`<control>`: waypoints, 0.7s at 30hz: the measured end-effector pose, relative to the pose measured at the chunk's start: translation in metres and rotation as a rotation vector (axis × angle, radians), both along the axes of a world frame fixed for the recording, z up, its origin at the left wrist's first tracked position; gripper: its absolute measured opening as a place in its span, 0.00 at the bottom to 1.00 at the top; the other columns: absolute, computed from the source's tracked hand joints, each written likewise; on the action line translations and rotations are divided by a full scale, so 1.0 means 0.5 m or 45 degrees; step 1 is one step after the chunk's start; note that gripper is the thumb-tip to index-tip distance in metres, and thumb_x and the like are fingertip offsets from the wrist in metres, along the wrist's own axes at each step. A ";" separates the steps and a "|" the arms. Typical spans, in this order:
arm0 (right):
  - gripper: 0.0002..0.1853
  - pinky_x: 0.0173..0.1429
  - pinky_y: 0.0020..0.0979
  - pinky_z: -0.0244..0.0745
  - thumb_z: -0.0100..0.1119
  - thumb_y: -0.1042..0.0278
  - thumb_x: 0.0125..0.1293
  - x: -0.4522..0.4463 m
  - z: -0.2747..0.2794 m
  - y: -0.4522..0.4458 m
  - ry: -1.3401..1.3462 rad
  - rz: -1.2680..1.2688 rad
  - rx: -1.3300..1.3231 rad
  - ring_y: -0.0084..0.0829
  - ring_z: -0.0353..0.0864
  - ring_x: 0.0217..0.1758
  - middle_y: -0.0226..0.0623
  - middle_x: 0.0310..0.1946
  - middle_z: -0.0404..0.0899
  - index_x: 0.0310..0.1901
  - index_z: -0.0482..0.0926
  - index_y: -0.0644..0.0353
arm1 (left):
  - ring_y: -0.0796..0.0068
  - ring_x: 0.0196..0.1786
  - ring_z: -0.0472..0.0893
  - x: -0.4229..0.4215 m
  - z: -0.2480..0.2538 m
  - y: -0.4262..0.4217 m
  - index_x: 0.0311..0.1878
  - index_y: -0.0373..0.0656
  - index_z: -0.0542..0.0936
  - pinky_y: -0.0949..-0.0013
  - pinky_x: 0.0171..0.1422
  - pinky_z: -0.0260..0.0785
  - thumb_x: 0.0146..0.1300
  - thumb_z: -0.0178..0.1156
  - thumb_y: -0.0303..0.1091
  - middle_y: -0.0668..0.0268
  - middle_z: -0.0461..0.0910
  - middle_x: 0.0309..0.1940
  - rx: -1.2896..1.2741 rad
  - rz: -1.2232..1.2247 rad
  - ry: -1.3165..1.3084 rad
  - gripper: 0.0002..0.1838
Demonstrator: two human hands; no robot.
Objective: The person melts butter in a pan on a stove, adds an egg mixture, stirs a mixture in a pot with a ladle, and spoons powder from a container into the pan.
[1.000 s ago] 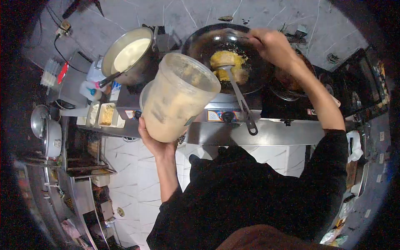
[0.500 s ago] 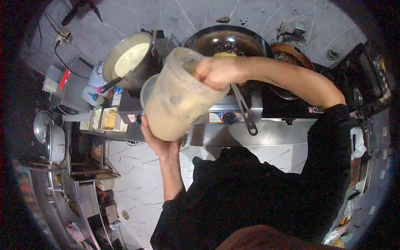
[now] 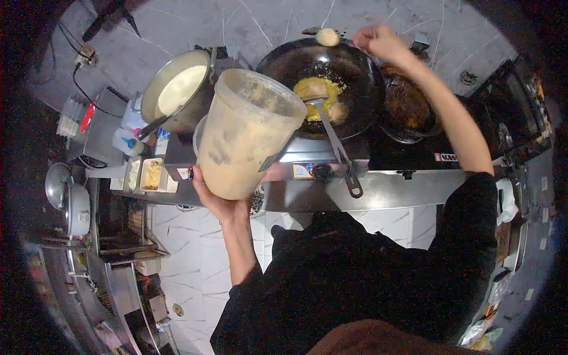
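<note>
My left hand (image 3: 222,201) supports a tall translucent plastic tub (image 3: 245,142) from below, its thumb up the left side. The tub is tilted to the right and has tan powder inside. My right hand (image 3: 378,42) is raised by the far right rim of a dark wok (image 3: 361,89), fingers pointing left and slightly blurred. A pale tan clump of powder (image 3: 327,37) is in the air just left of these fingers, apart from them. Inside the wok are yellow liquid (image 3: 325,87) and tan heaps. A metal spatula (image 3: 335,139) rests with its head in there.
A large pot of creamy liquid (image 3: 182,89) stands left of the wok. To the right is a browned pan (image 3: 408,109). Small trays (image 3: 152,175) with yellow food sit at the counter's left. The spatula handle overhangs the steel front edge (image 3: 378,192).
My right hand has come out of the tub and moved up and right past the wok. A powder clump is now airborne, and tan heaps show in the wok. The tub remains in my left hand.
</note>
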State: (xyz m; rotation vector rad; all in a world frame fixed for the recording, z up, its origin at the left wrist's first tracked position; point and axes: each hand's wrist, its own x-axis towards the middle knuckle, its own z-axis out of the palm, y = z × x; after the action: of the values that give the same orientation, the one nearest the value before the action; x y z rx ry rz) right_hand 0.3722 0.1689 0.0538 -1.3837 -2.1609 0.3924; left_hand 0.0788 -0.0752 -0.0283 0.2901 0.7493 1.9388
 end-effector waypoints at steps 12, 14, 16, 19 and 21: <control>0.11 0.39 0.34 0.72 0.50 0.65 0.64 -0.107 0.062 -0.096 -0.116 0.706 0.171 0.37 0.79 0.34 0.44 0.30 0.79 0.39 0.76 0.64 | 0.58 0.60 0.68 -0.020 -0.012 -0.023 0.61 0.43 0.65 0.50 0.60 0.66 0.60 0.48 0.57 0.59 0.66 0.60 -0.062 0.005 -0.034 0.32; 0.09 0.42 0.29 0.72 0.55 0.67 0.60 -0.173 0.089 -0.151 -0.095 1.039 -0.035 0.34 0.79 0.34 0.41 0.30 0.79 0.37 0.76 0.64 | 0.58 0.60 0.69 -0.012 -0.005 -0.026 0.60 0.43 0.66 0.50 0.59 0.66 0.61 0.48 0.57 0.60 0.67 0.59 -0.055 -0.010 -0.064 0.31; 0.11 0.40 0.35 0.74 0.53 0.66 0.58 -0.252 0.057 -0.184 -0.194 1.096 0.157 0.32 0.81 0.37 0.44 0.29 0.80 0.38 0.78 0.62 | 0.59 0.59 0.70 -0.001 0.009 -0.029 0.59 0.43 0.66 0.50 0.59 0.67 0.61 0.49 0.56 0.60 0.68 0.58 -0.077 -0.009 -0.056 0.31; 0.11 0.32 0.35 0.71 0.54 0.70 0.55 -0.291 0.027 -0.200 -0.308 1.304 0.186 0.35 0.78 0.30 0.39 0.24 0.78 0.38 0.78 0.65 | 0.60 0.57 0.71 -0.005 0.009 -0.032 0.58 0.44 0.68 0.51 0.57 0.68 0.61 0.49 0.56 0.60 0.69 0.57 -0.054 -0.024 -0.061 0.30; 0.10 0.27 0.33 0.68 0.55 0.72 0.54 -0.300 0.011 -0.199 -0.236 1.415 -0.026 0.33 0.75 0.24 0.34 0.20 0.75 0.37 0.78 0.67 | 0.61 0.57 0.72 -0.013 0.000 -0.032 0.57 0.44 0.68 0.51 0.56 0.69 0.61 0.49 0.56 0.61 0.70 0.56 -0.027 -0.021 -0.053 0.29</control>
State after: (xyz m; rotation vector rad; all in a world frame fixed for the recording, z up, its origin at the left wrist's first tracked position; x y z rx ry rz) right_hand 0.2221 0.0695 0.0594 -0.0819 -2.9099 0.6827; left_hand 0.0724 -0.0911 -0.0283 0.2417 0.7372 1.9147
